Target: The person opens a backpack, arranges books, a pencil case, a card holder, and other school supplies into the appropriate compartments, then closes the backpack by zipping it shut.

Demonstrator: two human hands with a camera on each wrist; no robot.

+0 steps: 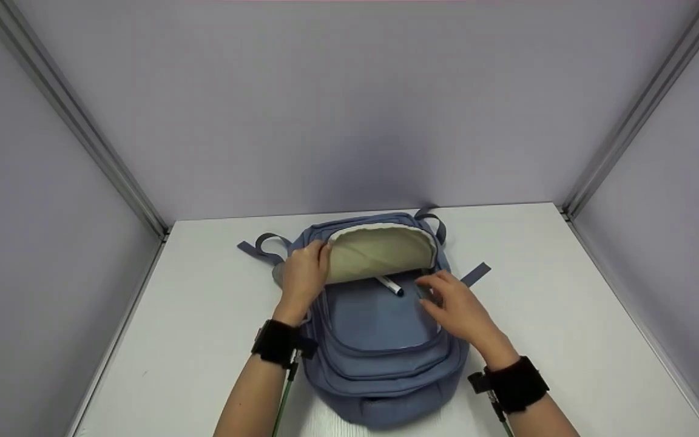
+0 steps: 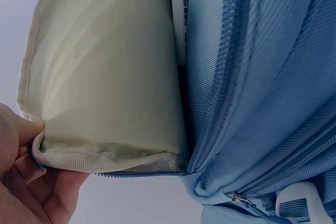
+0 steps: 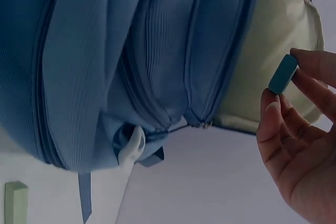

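Observation:
A blue backpack (image 1: 386, 382) lies on the white table, its front pocket unzipped and the flap (image 1: 380, 249) folded up to show a cream lining. My left hand (image 1: 304, 273) pinches the flap's left edge, fingers curled around the piped rim in the left wrist view. Above the pocket's right side is my right hand (image 1: 455, 306). Its thumb and fingertips pinch a small teal block (image 3: 283, 74), plain in the right wrist view but hard to make out from the head. A white marker (image 1: 391, 285) with a dark end pokes out from under the flap; part of it is hidden.
Loose straps (image 1: 258, 252) stick out on both sides of the backpack. A pale green block (image 3: 16, 203) stands at the lower left of the right wrist view. Grey walls (image 1: 349, 109) enclose the table's back and sides.

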